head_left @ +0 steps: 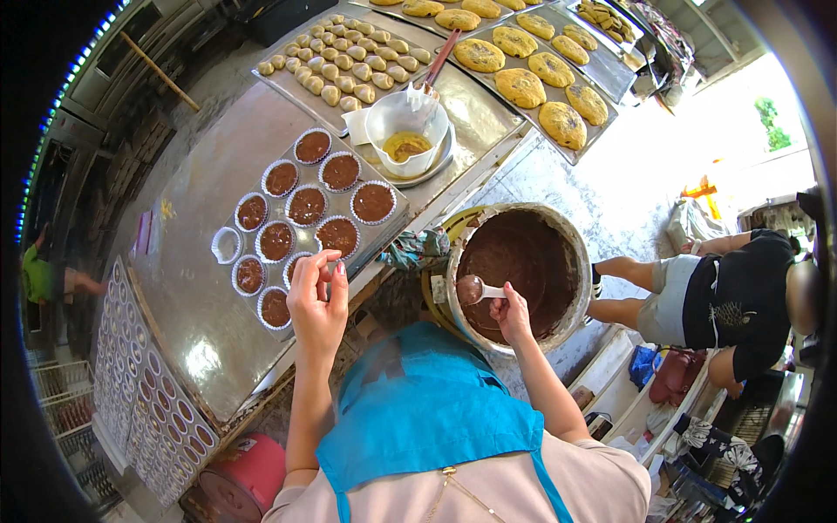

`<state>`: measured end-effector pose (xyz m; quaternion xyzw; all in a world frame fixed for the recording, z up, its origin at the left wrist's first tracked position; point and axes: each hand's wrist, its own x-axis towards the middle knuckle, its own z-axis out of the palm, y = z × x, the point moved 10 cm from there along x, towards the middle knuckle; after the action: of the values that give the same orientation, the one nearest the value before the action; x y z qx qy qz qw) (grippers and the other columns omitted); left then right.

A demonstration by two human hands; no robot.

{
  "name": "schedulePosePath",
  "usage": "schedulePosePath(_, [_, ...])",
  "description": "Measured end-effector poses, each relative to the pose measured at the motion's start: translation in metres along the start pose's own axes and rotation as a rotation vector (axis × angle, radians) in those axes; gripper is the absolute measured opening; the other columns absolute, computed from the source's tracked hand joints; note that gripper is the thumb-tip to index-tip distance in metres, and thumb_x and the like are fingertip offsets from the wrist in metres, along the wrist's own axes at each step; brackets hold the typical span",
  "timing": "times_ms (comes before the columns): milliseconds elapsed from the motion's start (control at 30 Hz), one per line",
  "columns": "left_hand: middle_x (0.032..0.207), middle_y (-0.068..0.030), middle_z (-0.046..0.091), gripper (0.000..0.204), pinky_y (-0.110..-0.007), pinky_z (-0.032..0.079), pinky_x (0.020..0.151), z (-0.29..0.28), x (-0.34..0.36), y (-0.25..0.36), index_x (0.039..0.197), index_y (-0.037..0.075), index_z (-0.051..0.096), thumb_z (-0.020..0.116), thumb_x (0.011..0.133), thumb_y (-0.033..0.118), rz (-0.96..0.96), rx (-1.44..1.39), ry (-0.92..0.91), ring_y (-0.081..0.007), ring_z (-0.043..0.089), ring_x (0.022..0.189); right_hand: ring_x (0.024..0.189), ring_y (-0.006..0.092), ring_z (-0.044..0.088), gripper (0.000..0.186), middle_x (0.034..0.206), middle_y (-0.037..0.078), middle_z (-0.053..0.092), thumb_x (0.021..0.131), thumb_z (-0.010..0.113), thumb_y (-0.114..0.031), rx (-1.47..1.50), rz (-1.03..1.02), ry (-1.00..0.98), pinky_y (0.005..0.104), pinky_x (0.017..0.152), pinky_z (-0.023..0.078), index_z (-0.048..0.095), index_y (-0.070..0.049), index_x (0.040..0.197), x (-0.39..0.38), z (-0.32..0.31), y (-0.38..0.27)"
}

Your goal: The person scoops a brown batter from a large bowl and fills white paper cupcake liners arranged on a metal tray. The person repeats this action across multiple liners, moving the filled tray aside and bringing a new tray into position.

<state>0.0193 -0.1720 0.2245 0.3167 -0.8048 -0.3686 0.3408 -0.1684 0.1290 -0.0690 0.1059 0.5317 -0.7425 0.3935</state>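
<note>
The scene is viewed through a wide fisheye camera worn on the person's head, aimed steeply down and forward, over a bright turquoise cloth apron (418,423) at the lower edge. The picture is set upright and unmirrored. The bare left hand (316,298) and the bare right hand (511,316) are seen from near above, on either side of the centre. A round, off-white, batter-smeared bucket (577,263) is looked down into through its open top. A long, grey, metal-topped table (196,296) is taken in at a slant. Toward the right rim, a person in a black shirt and pale shorts (697,295), farther off, is rendered nearly sideways
</note>
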Motion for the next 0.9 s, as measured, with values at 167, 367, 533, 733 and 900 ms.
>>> schedulePosePath(167, [0.076, -0.0019, 0.049, 0.015, -0.024, 0.034, 0.049, -0.016, 0.006, -0.007, 0.097, 0.004, 0.06, 0.059, 0.082, 0.001, 0.029, 0.017, -0.007, -0.0092, 0.041, 0.058, 0.048, 0.0116, 0.041, 0.032, 0.056, 0.0, 0.045, 0.093, 0.05, -0.035, 0.258, 0.022, 0.058, 0.0245, 0.044, 0.033, 0.049, -0.011, 0.073, -0.006, -0.004, -0.002])
schedulePosePath(367, [0.076, -0.0026, 0.051, 0.013, -0.024, 0.035, 0.05, -0.062, 0.019, -0.033, 0.094, 0.003, 0.06, 0.059, 0.082, 0.0, 0.025, 0.013, 0.118, -0.0097, 0.043, 0.058, 0.047, 0.0108, 0.041, 0.036, 0.053, -0.001, 0.043, 0.093, 0.05, -0.038, 0.186, -0.194, 0.028, 0.0242, 0.043, 0.031, 0.049, -0.011, 0.069, -0.031, 0.05, -0.097])
schedulePosePath(533, [0.075, -0.0035, 0.052, 0.013, -0.026, 0.036, 0.051, -0.129, 0.027, -0.083, 0.096, 0.003, 0.06, 0.059, 0.082, 0.003, -0.074, 0.103, 0.254, -0.0107, 0.043, 0.057, 0.047, 0.0116, 0.043, 0.035, 0.053, 0.0, 0.043, 0.094, 0.05, -0.031, 0.028, -0.264, -0.224, 0.0242, 0.043, 0.032, 0.05, -0.008, 0.068, -0.055, 0.183, -0.172])
schedulePosePath(733, [0.083, -0.0075, 0.06, 0.018, -0.028, 0.047, 0.059, -0.189, 0.037, -0.165, 0.099, 0.004, 0.061, 0.06, 0.081, 0.009, -0.207, 0.136, 0.396, -0.0147, 0.054, 0.062, 0.049, 0.0098, 0.043, 0.026, 0.058, 0.0, 0.047, 0.095, 0.049, -0.028, 0.026, -0.141, -0.537, 0.0221, 0.043, 0.033, 0.05, -0.008, 0.078, -0.058, 0.376, -0.141])
schedulePosePath(900, [0.074, -0.0056, 0.063, 0.019, -0.027, 0.046, 0.06, -0.193, 0.041, -0.228, 0.091, 0.003, 0.065, 0.067, 0.079, 0.018, -0.41, -0.023, 0.308, -0.0124, 0.056, 0.063, 0.053, 0.007, 0.05, 0.02, 0.063, -0.001, 0.055, 0.094, 0.052, -0.024, -0.403, -0.25, -0.678, 0.0203, 0.046, 0.038, 0.056, -0.005, 0.089, -0.067, 0.495, -0.063])
